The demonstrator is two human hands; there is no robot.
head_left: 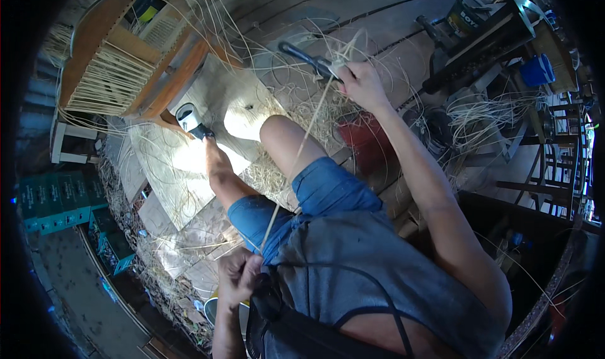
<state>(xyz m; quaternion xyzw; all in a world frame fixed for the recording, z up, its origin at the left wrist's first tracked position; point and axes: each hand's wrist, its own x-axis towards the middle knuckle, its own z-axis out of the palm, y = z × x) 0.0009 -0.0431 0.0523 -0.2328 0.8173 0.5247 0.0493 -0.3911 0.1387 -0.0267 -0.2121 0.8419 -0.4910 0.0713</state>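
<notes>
A long pale cane strand [307, 132] runs taut and slanting across my lap between both hands. Its lower end is in my left hand [239, 276], closed in a fist near my waist. Beyond my right knee, my right hand [362, 87] is closed on the strand's upper end, arm stretched forward. Right by those fingers is a black-handled tool [301, 55]; its kind, and whether I grip it too, I cannot make out. Frayed pale fibres stick up beside it. At far left stands a wooden chair frame [167, 88] with cane strands [110, 82] strung across it.
A pale sheet [167, 182] lies under my left foot, with cane shavings [274, 176] beside it. A red object [365, 138] sits under my right forearm. Coiled cane [485, 116] and a blue container [537, 70] are at right. Green boxes [57, 198] stand at left.
</notes>
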